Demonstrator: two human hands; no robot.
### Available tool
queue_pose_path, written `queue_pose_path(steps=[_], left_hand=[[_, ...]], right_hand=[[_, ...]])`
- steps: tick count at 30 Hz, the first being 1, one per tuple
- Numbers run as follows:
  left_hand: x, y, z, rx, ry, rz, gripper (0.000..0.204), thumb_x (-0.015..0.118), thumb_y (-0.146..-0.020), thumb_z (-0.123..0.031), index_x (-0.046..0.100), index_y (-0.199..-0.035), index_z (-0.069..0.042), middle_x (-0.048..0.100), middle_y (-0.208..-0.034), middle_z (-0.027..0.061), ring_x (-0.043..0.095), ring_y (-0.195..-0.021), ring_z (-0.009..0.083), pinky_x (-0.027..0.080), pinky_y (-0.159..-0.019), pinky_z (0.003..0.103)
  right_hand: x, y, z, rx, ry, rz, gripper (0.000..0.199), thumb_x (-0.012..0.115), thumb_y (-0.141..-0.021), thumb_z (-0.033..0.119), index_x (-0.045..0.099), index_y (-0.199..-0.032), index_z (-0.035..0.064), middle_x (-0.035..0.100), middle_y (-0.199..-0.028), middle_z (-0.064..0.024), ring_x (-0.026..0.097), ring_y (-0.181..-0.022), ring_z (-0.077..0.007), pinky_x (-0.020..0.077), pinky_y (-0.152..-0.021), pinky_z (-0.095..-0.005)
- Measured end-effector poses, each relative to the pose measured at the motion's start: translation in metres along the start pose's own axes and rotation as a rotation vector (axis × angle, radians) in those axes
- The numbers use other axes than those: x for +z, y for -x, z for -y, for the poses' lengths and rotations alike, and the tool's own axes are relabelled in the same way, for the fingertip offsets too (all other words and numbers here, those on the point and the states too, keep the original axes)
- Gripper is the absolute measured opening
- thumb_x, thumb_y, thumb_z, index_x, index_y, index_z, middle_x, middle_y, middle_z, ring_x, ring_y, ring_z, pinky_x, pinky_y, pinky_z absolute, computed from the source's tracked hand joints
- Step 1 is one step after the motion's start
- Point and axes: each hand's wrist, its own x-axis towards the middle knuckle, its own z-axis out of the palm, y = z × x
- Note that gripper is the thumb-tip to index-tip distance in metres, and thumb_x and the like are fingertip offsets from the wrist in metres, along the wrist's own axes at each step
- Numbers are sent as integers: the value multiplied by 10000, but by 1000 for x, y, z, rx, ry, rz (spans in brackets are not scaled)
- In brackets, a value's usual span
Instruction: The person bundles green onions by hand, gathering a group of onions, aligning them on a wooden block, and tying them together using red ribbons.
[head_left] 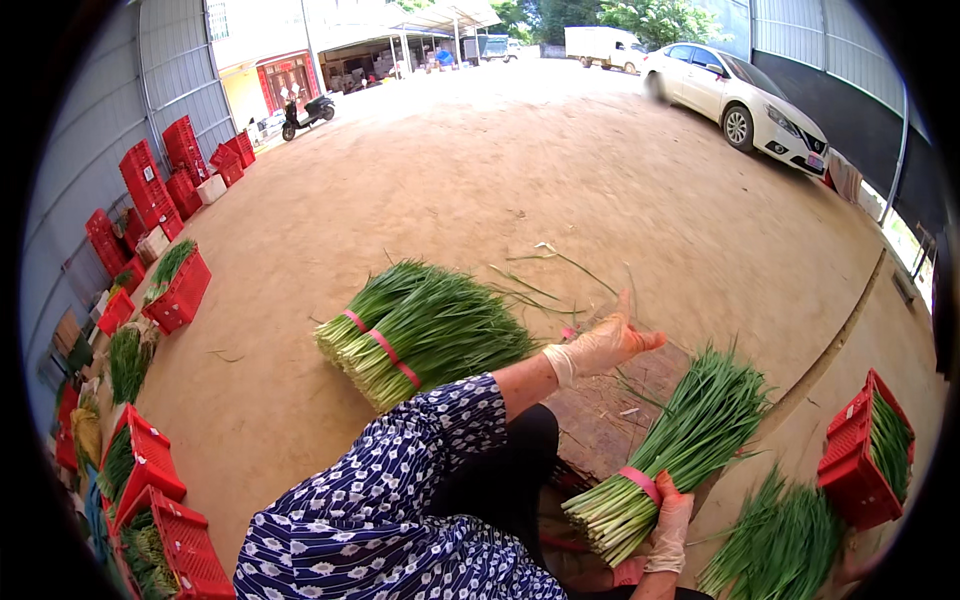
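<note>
My right hand (668,525), in a thin clear glove, grips a bundle of green chives (690,440) by its pale root end, just below a pink band. The leaf tips point up and to the right. My left hand (603,346), also gloved, is stretched out forward over a low brown wooden board (605,415), fingers apart and palm empty. A blue patterned sleeve covers that arm. To the left of this hand, a pile of tied chive bundles (425,330) with pink bands lies on the dirt ground.
A red crate of chives (860,450) and loose chives (780,545) lie at the right. More red crates (160,490) and stacked crates (150,185) line the left wall. A white car (740,95) and a scooter (305,112) stand far ahead.
</note>
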Motion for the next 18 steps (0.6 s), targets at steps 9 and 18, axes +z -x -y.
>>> queue_pose_path(steps=[9,18], left_hand=[[-326,30,-174,3,-172,-817,1029,727,-910,-300,-1,-1526,85,690,-880,137,612,-579,129,539,-481,264],[-418,63,-210,-25,-350,-945,805,702,-909,-211,220,-1474,100,662,-824,137,580,-570,152,482,-449,268]], right_hand=[[5,-1,2,-148,76,1,395,763,-851,133,579,-1156,-36,667,-977,-57,616,-811,-153,512,-746,-288],[16,12,25,-129,63,-11,337,756,-859,128,599,-1104,-42,684,-941,-70,626,-776,-151,520,-705,-286]])
